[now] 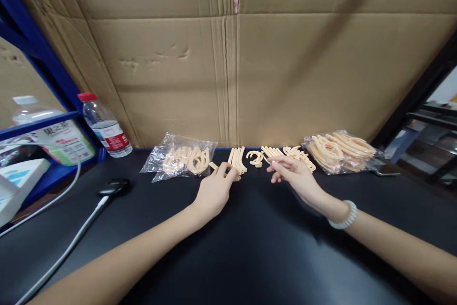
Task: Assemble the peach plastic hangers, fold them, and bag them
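Observation:
My left hand (214,193) is closed at the table's back, fingers bent down around a beige plastic piece whose end (213,165) pokes out beyond the knuckles. Right beside its fingertips lies a row of beige curved arms (237,158). My right hand (294,175), with a pale coiled band (344,217) on the wrist, pinches thumb and forefinger at the end of a thin beige strip (265,157). Between the hands rest beige hook-shaped pieces (254,158). Behind the right hand are more strips (273,151) and a heap of small curved pieces (299,155).
Clear bags of beige parts lie left (185,157) and right (341,150). A red-capped bottle (107,126) stands at the back left, near a black device (113,187) with a white cable (84,229). A cardboard wall (171,67) closes off the black table's (228,257) rear.

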The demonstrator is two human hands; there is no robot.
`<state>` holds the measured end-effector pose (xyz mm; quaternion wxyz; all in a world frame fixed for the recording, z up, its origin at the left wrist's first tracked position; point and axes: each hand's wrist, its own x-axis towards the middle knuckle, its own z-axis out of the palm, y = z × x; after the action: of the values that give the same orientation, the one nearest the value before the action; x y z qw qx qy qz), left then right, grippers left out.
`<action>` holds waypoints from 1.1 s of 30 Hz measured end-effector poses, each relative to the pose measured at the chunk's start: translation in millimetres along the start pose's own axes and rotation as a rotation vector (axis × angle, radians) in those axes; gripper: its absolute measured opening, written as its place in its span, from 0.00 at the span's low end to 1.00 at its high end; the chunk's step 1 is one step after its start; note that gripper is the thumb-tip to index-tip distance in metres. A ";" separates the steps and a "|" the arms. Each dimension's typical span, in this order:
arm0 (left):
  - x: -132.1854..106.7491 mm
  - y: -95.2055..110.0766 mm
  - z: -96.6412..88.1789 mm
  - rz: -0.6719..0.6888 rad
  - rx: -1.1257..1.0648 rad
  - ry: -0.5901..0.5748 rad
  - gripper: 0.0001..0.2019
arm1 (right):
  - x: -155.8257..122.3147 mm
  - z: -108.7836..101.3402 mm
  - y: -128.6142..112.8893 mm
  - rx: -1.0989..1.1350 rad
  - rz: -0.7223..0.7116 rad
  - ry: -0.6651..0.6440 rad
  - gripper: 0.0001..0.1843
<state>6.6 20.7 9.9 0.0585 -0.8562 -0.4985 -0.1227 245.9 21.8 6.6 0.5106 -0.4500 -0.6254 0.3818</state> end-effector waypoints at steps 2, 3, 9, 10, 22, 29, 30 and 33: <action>-2.8 6.4 -2.4 0.030 -0.006 0.012 0.17 | -14.1 3.7 -0.7 0.109 0.045 0.002 0.18; -4.4 9.3 -3.5 0.055 -0.012 0.020 0.18 | -19.1 5.9 -1.2 0.148 0.062 0.005 0.17; -12.3 20.6 -2.8 0.276 -0.028 0.107 0.19 | -35.6 26.8 -3.3 0.291 0.100 -0.100 0.20; -12.9 22.0 -1.2 0.310 -0.021 0.134 0.18 | -38.3 30.3 -3.4 0.320 0.102 -0.138 0.22; -12.9 33.1 12.4 0.488 -0.114 0.313 0.07 | -42.7 34.3 2.7 0.369 0.160 -0.163 0.21; -14.5 32.7 14.7 0.433 -0.355 0.360 0.08 | -43.9 33.5 4.5 0.349 0.145 -0.169 0.24; -15.8 34.3 13.9 0.393 -0.465 0.380 0.11 | -43.4 32.8 4.6 0.340 0.135 -0.146 0.23; -19.2 40.4 11.7 0.155 -0.880 0.438 0.25 | -41.3 30.2 5.1 0.310 0.120 -0.076 0.23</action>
<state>34.3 -12.8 -5.7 -0.1962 -0.7883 -0.3104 -0.4937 220.1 -16.6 -16.0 0.5263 -0.3875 -0.5499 0.5201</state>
